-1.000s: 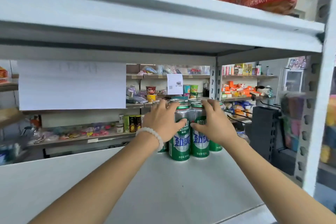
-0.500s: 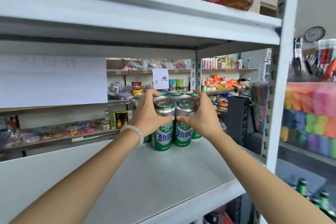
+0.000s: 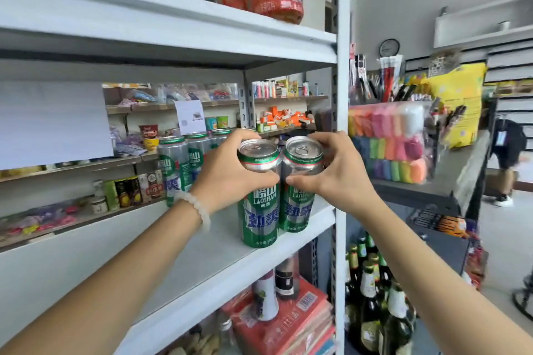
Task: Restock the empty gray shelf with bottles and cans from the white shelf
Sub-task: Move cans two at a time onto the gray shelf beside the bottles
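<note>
Two tall green and silver beer cans stand side by side near the front edge of the white shelf board (image 3: 161, 277). My left hand (image 3: 227, 173) grips the left can (image 3: 259, 216) round its upper part. My right hand (image 3: 334, 173) grips the right can (image 3: 297, 207) the same way, thumb across its front. Both cans look slightly lifted or tilted towards me; contact with the board is unclear. Several more of the same cans (image 3: 178, 170) stand further back on this board, behind my left hand.
The shelf's white upright post (image 3: 341, 124) stands just right of the cans. Above, the upper board (image 3: 173, 23) carries a yellow container and bottles. Below sit red packs (image 3: 291, 323) and green glass bottles (image 3: 372, 297). A person (image 3: 507, 158) stands far right.
Both hands have drawn two cans forward from the group at the back to the front edge of the board. My view has swung right and closer.
</note>
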